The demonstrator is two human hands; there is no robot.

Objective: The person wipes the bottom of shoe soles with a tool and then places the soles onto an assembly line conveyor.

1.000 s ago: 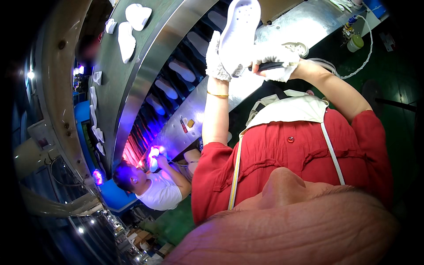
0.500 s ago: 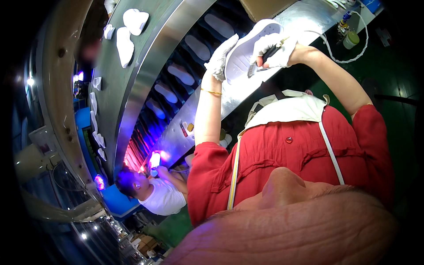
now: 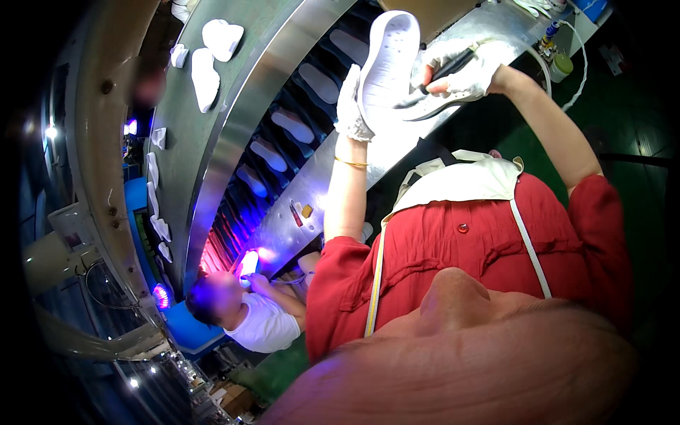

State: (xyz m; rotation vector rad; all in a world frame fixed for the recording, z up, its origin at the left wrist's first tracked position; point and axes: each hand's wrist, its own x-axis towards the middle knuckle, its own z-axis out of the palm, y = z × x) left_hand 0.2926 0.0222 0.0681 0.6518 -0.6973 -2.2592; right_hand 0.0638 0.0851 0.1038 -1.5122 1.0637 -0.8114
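Note:
A white shoe sole (image 3: 389,60) with a raised rim and small holes stands tilted above the metal bench. My left hand (image 3: 352,106), in a white glove, grips it along its left edge. My right hand (image 3: 464,78), also gloved with bare fingertips showing, closes round a black-handled brush (image 3: 453,65). The brush's pale tip points at the lower right side of the sole; whether it touches is not clear. A thin hose (image 3: 520,44) runs from the handle's back end. Below the brush lies a pale curved shape with a dark edge, which I cannot make out.
Several soles lie on dark slats (image 3: 319,83) beyond the bench (image 3: 312,184). White shoe parts (image 3: 205,79) rest on a green conveyor belt (image 3: 248,35). A co-worker (image 3: 262,322) in white works at the lower left. A small jar (image 3: 561,67) stands at the right.
The sole has turned more upright and shifted up and left with my left hand. My right hand has moved slightly right, and the brush handle now shows more fully.

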